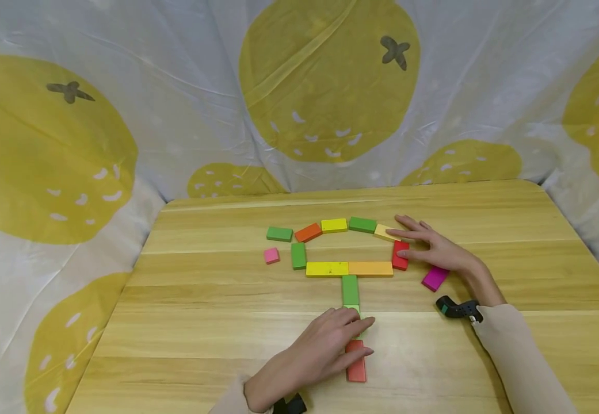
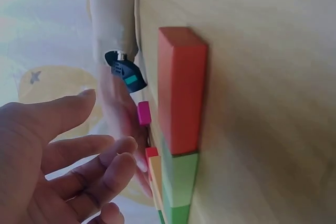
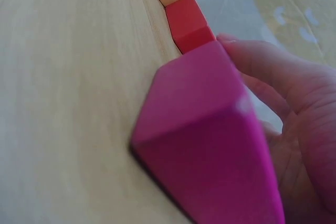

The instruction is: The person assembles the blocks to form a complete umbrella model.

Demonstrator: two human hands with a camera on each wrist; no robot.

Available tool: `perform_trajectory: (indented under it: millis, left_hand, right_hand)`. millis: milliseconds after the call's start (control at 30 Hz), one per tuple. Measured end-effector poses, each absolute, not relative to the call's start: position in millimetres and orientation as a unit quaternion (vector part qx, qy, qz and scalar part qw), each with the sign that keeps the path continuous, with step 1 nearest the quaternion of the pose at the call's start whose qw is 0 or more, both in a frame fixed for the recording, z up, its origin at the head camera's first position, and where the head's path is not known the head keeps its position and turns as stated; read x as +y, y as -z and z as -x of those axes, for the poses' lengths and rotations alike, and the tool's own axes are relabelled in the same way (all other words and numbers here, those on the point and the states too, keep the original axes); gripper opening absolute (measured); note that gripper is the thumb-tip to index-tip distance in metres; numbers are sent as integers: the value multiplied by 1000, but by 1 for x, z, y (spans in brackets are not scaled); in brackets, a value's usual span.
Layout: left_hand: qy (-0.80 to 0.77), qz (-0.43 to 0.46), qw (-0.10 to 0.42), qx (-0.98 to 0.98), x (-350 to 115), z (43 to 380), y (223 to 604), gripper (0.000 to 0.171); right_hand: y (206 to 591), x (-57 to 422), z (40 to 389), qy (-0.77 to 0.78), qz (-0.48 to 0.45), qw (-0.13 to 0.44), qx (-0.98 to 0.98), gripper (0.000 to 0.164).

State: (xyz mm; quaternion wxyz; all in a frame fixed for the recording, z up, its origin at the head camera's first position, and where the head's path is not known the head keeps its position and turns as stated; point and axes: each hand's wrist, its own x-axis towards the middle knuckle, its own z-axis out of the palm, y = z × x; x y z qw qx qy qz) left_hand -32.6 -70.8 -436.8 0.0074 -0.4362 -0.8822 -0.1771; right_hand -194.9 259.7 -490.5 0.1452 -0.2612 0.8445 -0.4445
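Wooden blocks form an arch over a flat row, with a stem below. My right hand [image 1: 438,248] is at the arch's right end, fingers extended: a fingertip touches the pale yellow block [image 1: 384,233], and the thumb is at the red block [image 1: 400,263]. Beside that wrist lies a magenta block [image 1: 435,279], large in the right wrist view. My left hand [image 1: 322,348], fingers loosely bent and holding nothing, is over the stem. It partly hides a light green block [image 2: 181,179] and the light red block [image 1: 356,372]. A green block [image 1: 350,290] tops the stem.
Left of the arch lie a loose green block [image 1: 279,234] and a small pink block [image 1: 271,256]. A yellow block [image 1: 327,269] and an orange block [image 1: 370,269] make the flat row. Patterned cloth [image 1: 201,115] hangs behind the wooden table [image 1: 201,333].
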Motion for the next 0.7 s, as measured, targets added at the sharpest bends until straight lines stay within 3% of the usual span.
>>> perform_trajectory:
  millis: [200, 367, 533, 700]
  left_hand:
    - [151, 440, 4, -885, -59, 43, 433, 42]
    - [110, 429, -5, -897, -67, 44, 439, 59]
    - [101, 409, -69, -904, -79, 43, 444, 81]
    - [98, 406, -108, -902, -87, 48, 449, 90]
  right_hand:
    - [488, 262, 192, 455, 239, 142, 846, 54]
    - [486, 262, 186, 456, 218, 143, 851, 54]
    - [479, 271, 173, 470, 201, 155, 845, 56]
    - [477, 284, 158, 463, 189, 161, 851, 59]
